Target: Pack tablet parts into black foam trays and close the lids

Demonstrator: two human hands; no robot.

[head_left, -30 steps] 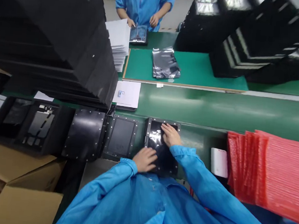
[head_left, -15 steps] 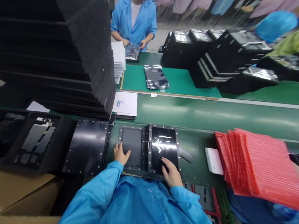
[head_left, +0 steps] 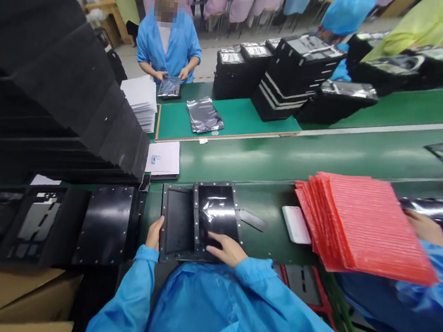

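In front of me lies a black hinged fixture with studded rims. Its left leaf (head_left: 180,219) is a recessed frame that looks tilted up. Its right half holds a glossy black panel (head_left: 218,207). My left hand (head_left: 154,234) grips the left leaf's outer edge, some fingers hidden behind it. My right hand (head_left: 227,249) rests over the lower part of the glossy panel, fingers apart and stretched out. A flat grey strip (head_left: 252,220) sticks out to the right of the fixture.
To the left are a curved black studded cover (head_left: 104,223), black foam trays (head_left: 40,222) and a tall black stack (head_left: 69,80). Red bubble bags (head_left: 367,225) and a white device (head_left: 296,225) lie right. A co-worker (head_left: 169,47) stands opposite; another's hand (head_left: 427,228) is far right.
My left hand has moved from the left leaf's face to its outer edge, and that leaf has tilted up. My right hand stays at the glossy panel. The view has shifted.
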